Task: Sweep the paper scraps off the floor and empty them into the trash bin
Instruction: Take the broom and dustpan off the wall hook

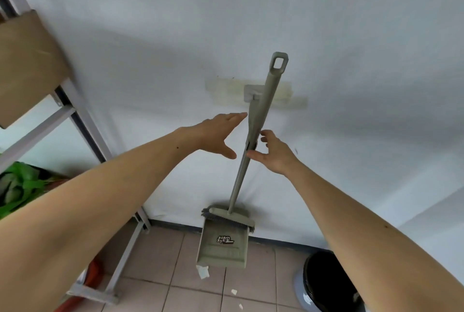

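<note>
Both your hands are up at the middle of the frame with nothing in them yet: your left hand (218, 135) is flat and spread, fingertips reaching toward the left side of the handle, and your right hand (273, 153) is loosely cupped, thumb and fingers apart on the handle's right side and seemingly just touching it, with no closed grasp. Far left, a metal shelf frame (85, 120) slants down the frame with a cardboard box (27, 65) on it. Between your hands runs the broom and dustpan set (256, 120), leaning against the white wall (351, 35); its long axis climbs from the dustpan (223, 244) at lower centre, which seems to hang just above the tiled floor (163, 261), up and slightly rightward to the hanging loop above your hands. Your right hand looks the nearer one, so closing it around the shaft is probably the shorter move. Paper scraps (203, 271) lie on the tiles just below the dustpan's lip, and the trash bin (329, 284) with its black liner stands at lower right, well apart from them.
</note>
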The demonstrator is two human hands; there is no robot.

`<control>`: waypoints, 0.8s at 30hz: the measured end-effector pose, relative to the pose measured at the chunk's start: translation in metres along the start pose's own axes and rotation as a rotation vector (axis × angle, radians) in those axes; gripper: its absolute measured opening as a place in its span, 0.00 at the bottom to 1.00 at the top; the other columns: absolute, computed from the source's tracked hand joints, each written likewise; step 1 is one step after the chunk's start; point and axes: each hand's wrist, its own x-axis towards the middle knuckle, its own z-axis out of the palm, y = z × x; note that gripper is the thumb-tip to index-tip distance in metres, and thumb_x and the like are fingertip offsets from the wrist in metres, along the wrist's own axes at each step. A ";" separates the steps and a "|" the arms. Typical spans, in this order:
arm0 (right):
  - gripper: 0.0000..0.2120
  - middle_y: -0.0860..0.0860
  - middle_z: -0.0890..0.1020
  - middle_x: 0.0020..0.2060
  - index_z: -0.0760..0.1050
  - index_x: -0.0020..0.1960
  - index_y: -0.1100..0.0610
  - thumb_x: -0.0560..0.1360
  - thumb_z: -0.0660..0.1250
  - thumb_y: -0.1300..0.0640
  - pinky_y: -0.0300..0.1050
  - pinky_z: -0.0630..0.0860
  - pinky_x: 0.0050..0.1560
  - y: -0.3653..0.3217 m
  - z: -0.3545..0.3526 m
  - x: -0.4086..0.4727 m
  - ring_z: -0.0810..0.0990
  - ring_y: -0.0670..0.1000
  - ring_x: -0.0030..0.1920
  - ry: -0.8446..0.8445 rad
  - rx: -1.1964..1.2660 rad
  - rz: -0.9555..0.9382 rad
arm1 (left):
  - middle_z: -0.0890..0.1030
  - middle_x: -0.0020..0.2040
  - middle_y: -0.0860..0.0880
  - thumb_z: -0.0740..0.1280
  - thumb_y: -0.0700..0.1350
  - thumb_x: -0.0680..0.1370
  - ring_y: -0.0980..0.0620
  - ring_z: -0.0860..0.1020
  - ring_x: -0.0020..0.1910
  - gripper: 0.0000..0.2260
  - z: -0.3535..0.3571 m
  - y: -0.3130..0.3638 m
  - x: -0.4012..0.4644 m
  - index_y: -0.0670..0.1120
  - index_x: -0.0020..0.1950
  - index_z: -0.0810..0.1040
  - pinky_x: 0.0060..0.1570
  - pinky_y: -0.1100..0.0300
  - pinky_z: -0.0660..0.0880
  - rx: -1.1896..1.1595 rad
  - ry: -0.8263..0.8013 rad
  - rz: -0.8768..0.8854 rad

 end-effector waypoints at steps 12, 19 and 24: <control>0.16 0.45 0.80 0.51 0.73 0.63 0.55 0.77 0.71 0.57 0.47 0.75 0.63 0.012 0.009 0.016 0.80 0.49 0.58 -0.074 0.381 -0.166 | 0.49 0.79 0.55 0.76 0.57 0.68 0.47 0.50 0.77 0.49 -0.014 -0.006 0.042 0.54 0.79 0.48 0.68 0.46 0.66 0.209 -0.013 0.180; 0.16 0.46 0.81 0.53 0.75 0.63 0.54 0.77 0.71 0.56 0.48 0.76 0.63 -0.001 -0.024 0.008 0.80 0.46 0.55 -0.095 0.365 -0.231 | 0.51 0.78 0.54 0.75 0.58 0.69 0.45 0.52 0.76 0.43 -0.037 -0.003 0.042 0.57 0.78 0.53 0.68 0.44 0.64 0.262 0.033 0.250; 0.12 0.44 0.83 0.50 0.77 0.59 0.49 0.76 0.72 0.58 0.41 0.76 0.61 -0.016 -0.040 -0.019 0.82 0.43 0.53 -0.270 0.279 -0.257 | 0.71 0.69 0.56 0.69 0.62 0.72 0.50 0.64 0.71 0.25 -0.054 0.014 0.030 0.56 0.67 0.72 0.69 0.46 0.62 0.375 -0.005 0.393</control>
